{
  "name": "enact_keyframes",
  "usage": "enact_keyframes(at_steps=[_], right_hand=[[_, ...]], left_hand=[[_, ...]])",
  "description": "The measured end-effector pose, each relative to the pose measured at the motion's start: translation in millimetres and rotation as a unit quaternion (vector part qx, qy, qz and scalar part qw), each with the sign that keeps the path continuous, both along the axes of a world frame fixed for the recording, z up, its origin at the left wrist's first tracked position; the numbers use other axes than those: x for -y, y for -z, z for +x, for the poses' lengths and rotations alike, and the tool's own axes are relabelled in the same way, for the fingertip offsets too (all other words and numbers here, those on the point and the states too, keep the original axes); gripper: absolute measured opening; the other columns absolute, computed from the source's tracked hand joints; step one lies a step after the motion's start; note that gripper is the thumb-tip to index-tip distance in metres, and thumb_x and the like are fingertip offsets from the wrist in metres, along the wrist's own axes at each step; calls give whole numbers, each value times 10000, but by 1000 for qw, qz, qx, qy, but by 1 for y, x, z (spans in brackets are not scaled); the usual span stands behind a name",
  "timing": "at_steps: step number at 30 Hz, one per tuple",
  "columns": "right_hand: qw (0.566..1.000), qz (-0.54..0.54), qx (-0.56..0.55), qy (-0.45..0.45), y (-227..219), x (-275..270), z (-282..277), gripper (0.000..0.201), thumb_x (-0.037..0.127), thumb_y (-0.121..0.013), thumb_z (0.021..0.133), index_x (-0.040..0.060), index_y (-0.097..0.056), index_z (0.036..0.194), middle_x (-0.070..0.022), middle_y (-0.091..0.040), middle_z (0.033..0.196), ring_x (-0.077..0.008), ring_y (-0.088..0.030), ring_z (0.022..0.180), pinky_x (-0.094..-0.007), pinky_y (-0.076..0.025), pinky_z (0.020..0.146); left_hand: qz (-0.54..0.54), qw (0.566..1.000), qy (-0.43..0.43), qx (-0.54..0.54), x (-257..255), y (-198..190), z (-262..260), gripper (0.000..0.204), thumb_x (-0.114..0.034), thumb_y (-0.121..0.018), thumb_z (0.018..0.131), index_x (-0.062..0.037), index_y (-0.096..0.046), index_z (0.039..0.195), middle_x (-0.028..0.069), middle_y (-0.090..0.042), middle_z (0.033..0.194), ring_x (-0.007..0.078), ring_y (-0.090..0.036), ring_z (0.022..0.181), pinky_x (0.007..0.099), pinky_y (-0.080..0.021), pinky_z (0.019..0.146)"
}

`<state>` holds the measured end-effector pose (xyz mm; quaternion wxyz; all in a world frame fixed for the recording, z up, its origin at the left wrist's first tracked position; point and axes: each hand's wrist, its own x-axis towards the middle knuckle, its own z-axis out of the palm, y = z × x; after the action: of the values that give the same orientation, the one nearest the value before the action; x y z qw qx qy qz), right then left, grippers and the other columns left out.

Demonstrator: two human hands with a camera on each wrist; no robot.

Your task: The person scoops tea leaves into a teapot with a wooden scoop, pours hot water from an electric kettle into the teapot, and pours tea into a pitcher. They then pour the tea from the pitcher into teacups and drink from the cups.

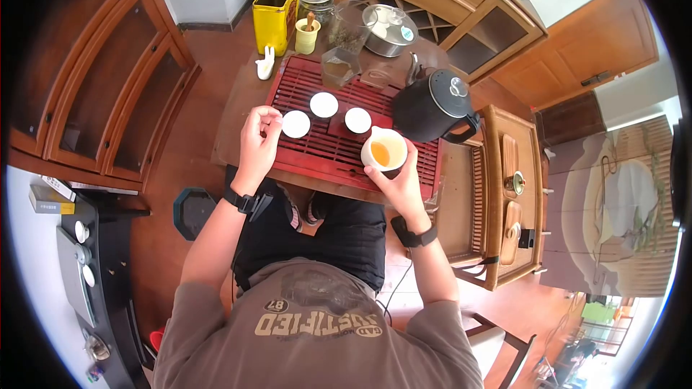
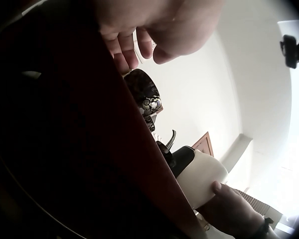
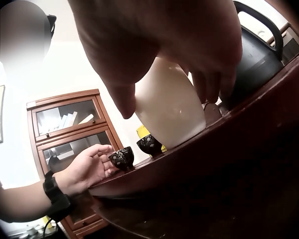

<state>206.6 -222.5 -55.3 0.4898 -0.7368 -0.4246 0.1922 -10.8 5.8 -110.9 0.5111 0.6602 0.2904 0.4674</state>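
- At the far left of the head view I see a dark side cabinet (image 1: 108, 274) with small white items lying on it, and above it wooden glass-door cabinets (image 1: 108, 79).
- Left of centre, my left hand (image 1: 258, 137) rests at the left edge of the red slatted tea tray (image 1: 324, 151). Its fingers (image 1: 272, 121) are curled and pinch the rim of the leftmost small cup (image 1: 295, 124); the right wrist view shows the same hand touching a dark patterned cup (image 3: 122, 157).
- Two more small cups sit just right of it on the tray, one in the middle (image 1: 324, 104) and one further right (image 1: 357, 119), each white inside.
- At the top centre of the frame stand a yellow tin (image 1: 276, 3), a small pale pot (image 1: 307, 34), a lidded glass jar (image 1: 317, 0), a glass pitcher (image 1: 340, 65) and a metal bowl (image 1: 389, 29), all beyond the tray on the wooden surface (image 1: 238, 101).
- Right of centre, my right hand (image 1: 400, 180) holds the white pouring cup (image 1: 384, 151) over the near edge of the tray. Its fingers (image 3: 124, 97) wrap round the cup's wall, thumb on one side and the rest on the other. Amber tea shows inside.
- A black kettle (image 1: 432, 104) stands just right of the cup at the tray's right end.
- Farther right is a slatted wooden side stand (image 1: 504, 194).
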Motion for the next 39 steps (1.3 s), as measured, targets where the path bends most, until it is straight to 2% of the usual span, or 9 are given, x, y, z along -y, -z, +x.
enact_keyframes(at_steps=[3,4,9,15,19,21,22,26,39], right_hand=[[998,-43,55,-11,-8,6,1,1103,239,-915,801,-82,-210,1587,-271,-514,1471,-331,-530,1388,-411,-424,1161],[997,-61,50,-11,-12,9,1,1170,236,-913,797,-66,-146,1626,-281,-449,1544,-345,-463,1452,-416,-389,1197],[987,-60,141,-50,-33,34,22,1104,207,-893,808,-31,-196,1631,-249,-456,1558,-356,-438,1471,-438,-366,1218],[994,-83,45,-63,-19,29,20,1099,218,-891,822,-33,-191,1632,-246,-496,1529,-339,-485,1438,-429,-377,1209],[999,-35,16,-11,-8,10,3,1137,241,-902,820,-40,-163,1636,-234,-524,1501,-309,-519,1404,-398,-396,1184],[1000,-9,-18,24,-9,1,-8,1111,238,-908,813,-45,-199,1621,-217,-546,1473,-298,-543,1377,-388,-421,1158],[999,22,-12,20,7,-3,-7,994,220,-911,810,-43,-312,1559,-200,-584,1412,-278,-585,1318,-382,-452,1120],[999,34,12,26,-2,-7,-9,801,182,-910,808,-19,-452,1434,-164,-632,1310,-248,-626,1229,-380,-474,1078],[998,23,30,-40,-79,-18,22,755,190,-890,816,-11,-484,1420,-132,-629,1285,-230,-619,1200,-370,-482,1049]], left_hand=[[3,1000,5,-5,1,1,0,111,-58,-635,1021,-27,-598,1120,43,-672,1008,112,-629,870,265,-510,790],[5,1000,1,-5,1,1,0,112,-58,-633,1023,-25,-595,1123,42,-670,1012,110,-626,870,265,-510,794],[-9,1000,15,-15,3,-5,-1,81,-43,-593,1053,-43,-582,1133,9,-622,1039,79,-597,953,235,-476,864],[14,1000,-9,-3,3,-4,2,105,-39,-623,1027,-30,-591,1127,23,-644,978,88,-603,863,250,-501,790],[3,1000,-20,-5,4,-5,2,117,-36,-630,1019,-34,-593,1129,20,-644,977,86,-600,854,247,-498,785],[-6,1000,-11,-3,3,-5,2,132,-35,-640,1007,-38,-597,1132,18,-645,980,84,-593,840,246,-492,766],[-11,1000,-10,-9,3,-4,1,143,-39,-649,998,-41,-600,1133,17,-649,988,80,-584,829,244,-486,743],[1,1000,-19,-15,0,-2,2,143,-60,-655,1000,-43,-601,1131,17,-656,999,79,-578,816,240,-479,722],[29,996,-11,-86,5,-16,0,233,-143,-701,979,-49,-587,1159,44,-661,1051,143,-660,898,299,-493,755]])
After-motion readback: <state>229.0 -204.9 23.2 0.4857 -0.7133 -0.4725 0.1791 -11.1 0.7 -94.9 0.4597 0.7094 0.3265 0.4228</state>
